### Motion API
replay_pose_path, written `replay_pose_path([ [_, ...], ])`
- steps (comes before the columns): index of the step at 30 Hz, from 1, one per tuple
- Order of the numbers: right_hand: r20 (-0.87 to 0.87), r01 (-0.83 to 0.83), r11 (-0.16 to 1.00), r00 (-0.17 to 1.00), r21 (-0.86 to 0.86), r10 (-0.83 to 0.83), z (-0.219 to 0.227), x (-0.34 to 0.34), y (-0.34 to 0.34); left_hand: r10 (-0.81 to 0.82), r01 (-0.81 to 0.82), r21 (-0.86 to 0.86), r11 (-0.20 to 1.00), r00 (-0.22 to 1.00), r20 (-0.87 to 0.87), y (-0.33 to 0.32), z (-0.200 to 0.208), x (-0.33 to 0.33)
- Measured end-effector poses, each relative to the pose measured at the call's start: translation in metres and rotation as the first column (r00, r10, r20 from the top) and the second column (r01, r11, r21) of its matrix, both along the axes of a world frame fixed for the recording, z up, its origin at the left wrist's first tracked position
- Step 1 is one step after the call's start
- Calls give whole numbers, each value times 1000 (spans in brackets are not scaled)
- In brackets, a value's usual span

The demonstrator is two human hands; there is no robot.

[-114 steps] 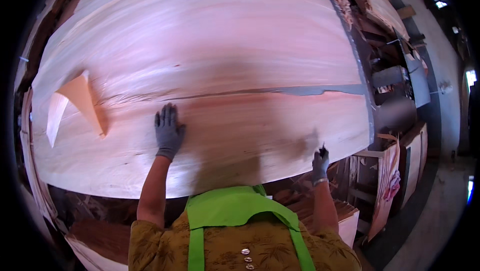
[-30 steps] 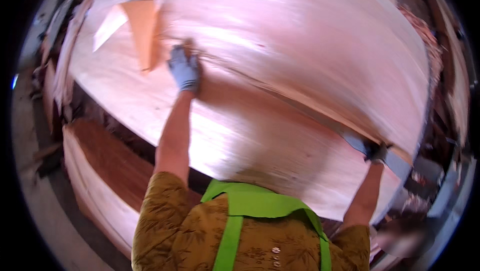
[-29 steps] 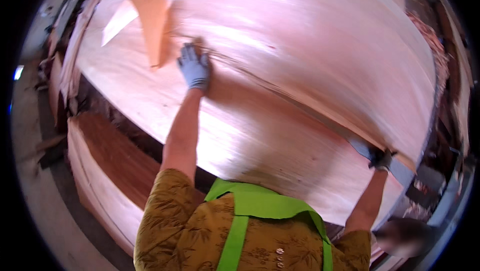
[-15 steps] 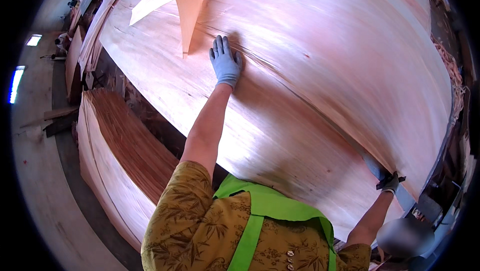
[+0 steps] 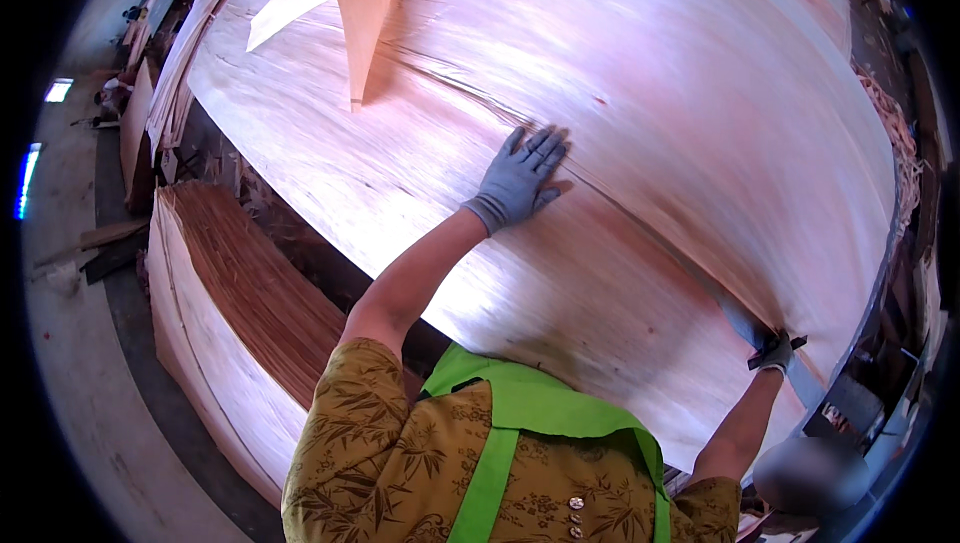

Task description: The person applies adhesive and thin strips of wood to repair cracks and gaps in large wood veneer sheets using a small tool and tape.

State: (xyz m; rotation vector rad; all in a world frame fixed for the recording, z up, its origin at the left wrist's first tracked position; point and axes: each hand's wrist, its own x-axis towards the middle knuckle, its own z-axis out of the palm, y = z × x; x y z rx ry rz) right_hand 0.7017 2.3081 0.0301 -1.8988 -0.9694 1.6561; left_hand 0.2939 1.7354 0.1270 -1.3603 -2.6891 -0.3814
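Large pale wood veneer sheets (image 5: 700,123) lie spread in front of me, with a raised, gaping seam (image 5: 640,218) running slantwise across them. My left hand (image 5: 518,181), in a grey glove, rests flat on the veneer beside the seam, fingers stretched out. Also gloved, my right hand (image 5: 770,355) is closed at the seam's lower right end. A small black bar-like tool (image 5: 797,343) sticks out of its grip; its working end is hidden. A bluish-grey strip (image 5: 740,321) shows in the gap next to that hand.
A bent offcut of veneer (image 5: 360,18) stands arched on the sheets at the far left. To my left is a thick stack of veneer (image 5: 255,283). Shredded wood scraps (image 5: 888,123) line the right edge. Someone (image 5: 115,95) is at the far left.
My left hand has slid right and nearer along the seam, staying flat on the veneer. The right hand has shifted only slightly and keeps hold of the black tool.
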Motion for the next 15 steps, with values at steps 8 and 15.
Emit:
replay_pose_path([
  [8,184,-98,959,982,266,50,39,-30,-47,-8,8,5,1000,1000,-21,4,-6,0],
  [15,176,-111,950,983,292,61,45,-29,-54,-42,42,29,999,999,-10,3,-6,-1],
])
